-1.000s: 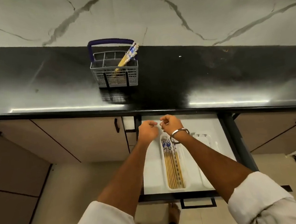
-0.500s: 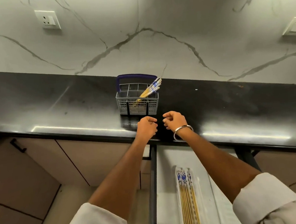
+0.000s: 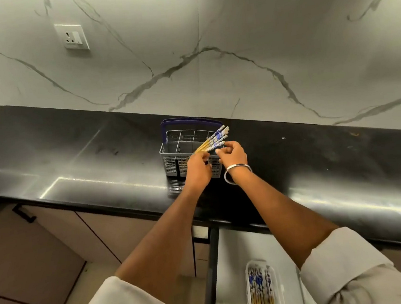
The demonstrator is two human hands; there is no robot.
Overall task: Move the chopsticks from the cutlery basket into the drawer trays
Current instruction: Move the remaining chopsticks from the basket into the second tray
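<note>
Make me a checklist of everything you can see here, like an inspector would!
Surface: black countertop, shiny, with a few small specks.
Job's things: grey cutlery basket with a blue handle; chopsticks lean out of its right side. More chopsticks lie in a white drawer tray.
Clutter: nothing seen.
Grippers: left hand and right hand at the basket's chopsticks; grip unclear. Bangle on the right wrist.
Cables: nothing seen.
Surroundings: marble wall, wall socket, cabinet doors, open drawer.
</note>
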